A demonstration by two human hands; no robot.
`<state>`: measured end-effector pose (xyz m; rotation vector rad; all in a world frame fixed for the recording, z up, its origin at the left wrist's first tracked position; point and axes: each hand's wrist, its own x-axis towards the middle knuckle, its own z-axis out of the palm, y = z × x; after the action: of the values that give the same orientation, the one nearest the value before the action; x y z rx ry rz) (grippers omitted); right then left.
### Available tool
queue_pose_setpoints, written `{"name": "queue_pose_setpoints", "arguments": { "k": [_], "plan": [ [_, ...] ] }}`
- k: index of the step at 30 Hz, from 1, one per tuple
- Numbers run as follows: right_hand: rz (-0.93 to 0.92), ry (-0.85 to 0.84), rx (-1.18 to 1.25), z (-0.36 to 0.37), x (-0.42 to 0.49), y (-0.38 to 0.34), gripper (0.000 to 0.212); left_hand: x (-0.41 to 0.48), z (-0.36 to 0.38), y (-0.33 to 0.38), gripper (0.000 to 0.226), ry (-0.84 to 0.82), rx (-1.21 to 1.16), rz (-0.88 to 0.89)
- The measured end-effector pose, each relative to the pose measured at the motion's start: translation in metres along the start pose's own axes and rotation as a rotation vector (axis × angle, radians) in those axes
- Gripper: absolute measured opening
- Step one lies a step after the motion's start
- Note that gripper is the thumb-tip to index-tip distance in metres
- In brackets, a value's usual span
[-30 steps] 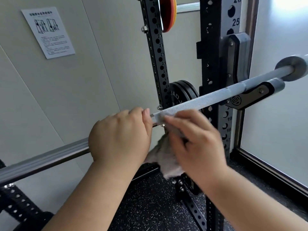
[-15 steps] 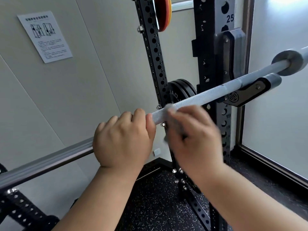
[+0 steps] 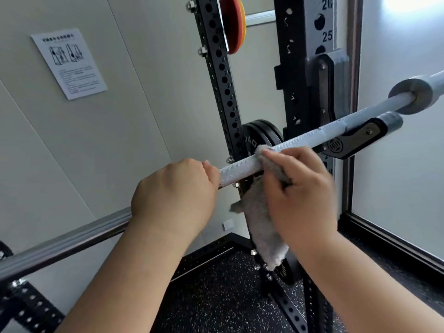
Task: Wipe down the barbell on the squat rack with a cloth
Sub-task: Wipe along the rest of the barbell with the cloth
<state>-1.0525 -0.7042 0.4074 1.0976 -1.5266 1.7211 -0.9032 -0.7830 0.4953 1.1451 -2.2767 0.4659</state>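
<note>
Item 1. Left hand [image 3: 175, 195], near centre: fingers curled over the barbell, gripping it just left of the knurled stretch.

Item 2. Right hand [image 3: 302, 195], near right: fingers bent, pinching the cloth and pressing it onto the shaft.

Item 3. Cloth [image 3: 262, 227], grey and fluffy: its top edge is folded over the shaft, the rest hangs loose below.

Item 4. Barbell [image 3: 302, 138]: lies across the squat rack, running from low left to high right and resting in the J-hook [image 3: 355, 140].

Item 5. Black plates [image 3: 262, 135] and rack upright [image 3: 295, 68], behind the shaft. A wall notice [image 3: 68, 63] sits far left.

Handling note (a judgement): wrap the cloth fully round the shaft so the underside is cleaned too. Draw it firmly along the knurling toward the hook. The left hand should steady the bar against rolling.

Not determinable:
- The shaft beneath the left hand is covered.
- The far-right sleeve and the bar's left end are cut off by the frame.
- How far the cloth reaches round the back of the shaft.
- The notice print is too small to read.
</note>
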Motion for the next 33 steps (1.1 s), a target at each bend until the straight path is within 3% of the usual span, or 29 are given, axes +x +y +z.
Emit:
{"name": "queue_pose_setpoints", "arguments": {
  "k": [2,5,10,14,19,24,28,30,33],
  "plan": [
    [-0.005,-0.029,0.024,0.003,-0.007,-0.006,0.024,0.002,0.0,0.0,0.053,-0.015,0.005,-0.016],
    [-0.207,-0.146,0.029,0.008,-0.024,-0.021,0.021,-0.01,0.003,0.003,0.048,0.111,0.056,-0.01],
    [-0.018,0.0,-0.016,-0.006,0.004,0.001,0.025,-0.034,0.022,-0.005,0.035,0.285,0.071,0.14],
    [-0.25,-0.15,0.018,0.008,-0.025,-0.022,0.025,-0.043,0.023,0.004,0.031,0.279,0.103,0.054],
    [-0.063,0.047,-0.091,-0.005,0.008,0.005,0.027,-0.028,0.02,0.003,0.037,0.309,0.118,0.068],
    [-0.248,-0.139,-0.042,0.004,-0.017,-0.016,0.024,-0.019,0.01,0.006,0.042,0.221,0.064,0.067],
    [-0.028,0.041,-0.088,-0.004,0.011,-0.001,0.024,-0.005,0.002,0.007,0.048,0.062,0.054,-0.045],
    [-0.124,-0.006,-0.057,0.009,-0.005,-0.015,0.022,0.002,-0.001,0.006,0.048,-0.016,-0.024,-0.062],
    [-0.281,-0.123,0.003,0.012,-0.021,-0.023,0.019,0.001,-0.004,0.007,0.047,-0.003,-0.018,-0.045]
  ]
}}
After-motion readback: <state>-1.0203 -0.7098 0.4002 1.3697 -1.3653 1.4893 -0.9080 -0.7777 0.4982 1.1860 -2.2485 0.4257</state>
